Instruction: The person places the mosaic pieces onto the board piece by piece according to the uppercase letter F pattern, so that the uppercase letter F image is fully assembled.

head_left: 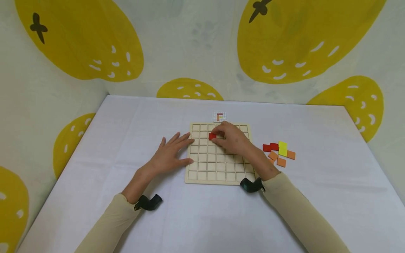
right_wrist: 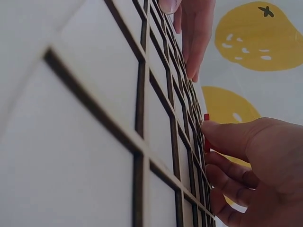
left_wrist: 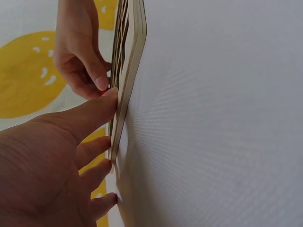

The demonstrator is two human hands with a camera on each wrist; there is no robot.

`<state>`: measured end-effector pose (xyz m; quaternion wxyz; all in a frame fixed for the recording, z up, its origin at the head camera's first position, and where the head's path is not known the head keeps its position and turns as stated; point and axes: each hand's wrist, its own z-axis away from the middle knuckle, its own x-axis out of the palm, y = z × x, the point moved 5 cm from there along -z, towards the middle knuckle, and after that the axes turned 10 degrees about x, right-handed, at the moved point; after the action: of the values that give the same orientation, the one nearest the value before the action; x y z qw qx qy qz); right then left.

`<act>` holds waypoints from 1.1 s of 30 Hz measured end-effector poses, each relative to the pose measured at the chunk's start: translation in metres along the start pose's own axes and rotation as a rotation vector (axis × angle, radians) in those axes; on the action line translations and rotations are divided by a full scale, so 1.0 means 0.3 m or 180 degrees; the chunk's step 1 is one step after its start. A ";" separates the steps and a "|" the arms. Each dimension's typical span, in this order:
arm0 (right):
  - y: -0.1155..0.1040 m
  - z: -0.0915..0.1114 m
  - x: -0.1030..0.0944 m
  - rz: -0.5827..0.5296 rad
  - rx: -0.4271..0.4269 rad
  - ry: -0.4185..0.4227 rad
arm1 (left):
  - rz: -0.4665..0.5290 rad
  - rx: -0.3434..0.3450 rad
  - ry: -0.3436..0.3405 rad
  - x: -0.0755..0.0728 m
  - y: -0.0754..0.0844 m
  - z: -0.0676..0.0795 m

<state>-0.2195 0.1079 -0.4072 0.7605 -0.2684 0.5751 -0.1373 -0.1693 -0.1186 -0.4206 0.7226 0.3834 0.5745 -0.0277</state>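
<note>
A square wooden grid board (head_left: 202,167) lies on the white cloth in the head view. My right hand (head_left: 232,138) reaches across it from the right and pinches a small red square tile (head_left: 212,136) between thumb and fingers, over a cell in the upper rows. In the right wrist view that red tile (right_wrist: 207,132) stands edge-on at the thumb tip. With fingers spread and fairly straight, my left hand (head_left: 167,154) touches the board's left edge. The left wrist view shows its thumb (left_wrist: 97,111) against the board's rim (left_wrist: 128,90).
Just behind the board lies a small card (head_left: 219,117) printed with a coloured grid pattern. To the right is a loose group of red tiles (head_left: 267,148), yellow tiles (head_left: 283,149) and orange tiles (head_left: 281,162), some partly overlapping. Fabric walls surround the table (head_left: 316,211).
</note>
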 end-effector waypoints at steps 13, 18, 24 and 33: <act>0.002 -0.026 -0.005 -0.0015 0.0030 0.0067 | 0.0021 0.0003 0.0017 0.000 0.002 0.000; 0.000 -0.033 -0.002 0.0004 0.0055 0.0060 | 0.0028 0.0006 0.0026 0.001 0.001 0.001; 0.003 -0.039 -0.002 -0.0020 0.0093 0.0042 | 0.0044 0.0019 0.0048 0.000 -0.001 0.001; 0.014 -0.030 -0.014 -0.0291 0.0039 -0.0046 | 0.0061 -0.0003 0.0028 -0.001 0.000 0.003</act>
<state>-0.2298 0.1113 -0.4082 0.7592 -0.2907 0.5559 -0.1734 -0.1687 -0.1192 -0.4204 0.7204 0.3888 0.5740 -0.0189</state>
